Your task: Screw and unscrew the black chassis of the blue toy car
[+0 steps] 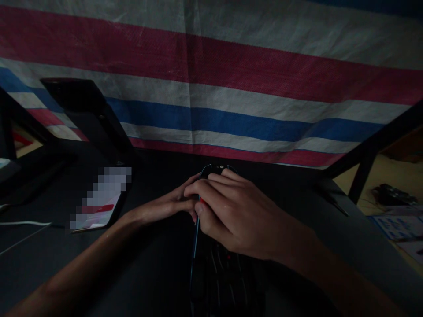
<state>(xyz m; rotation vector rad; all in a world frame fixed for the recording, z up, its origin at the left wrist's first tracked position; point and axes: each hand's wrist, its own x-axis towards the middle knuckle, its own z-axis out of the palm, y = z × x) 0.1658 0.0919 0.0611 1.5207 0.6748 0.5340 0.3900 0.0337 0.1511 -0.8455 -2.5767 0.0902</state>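
A dark device with a thin blue edge (224, 281) lies on the black table below and under my hands. My right hand (228, 211) is over its upper part, fingers curled and thumb against the index finger. A small bit of red shows between that thumb and finger; the rest of what is held is hidden. Against the device's left edge rests my left hand (181, 200), its fingertips partly covered by my right hand, so its grip cannot be made out.
A lit phone or tablet (99, 202) lies at the left, in front of a dark stand (95, 114). White cables (26, 223) run in from the left edge. A thin dark tool (335, 201) lies at the right. Striped cloth (211, 79) hangs behind the table.
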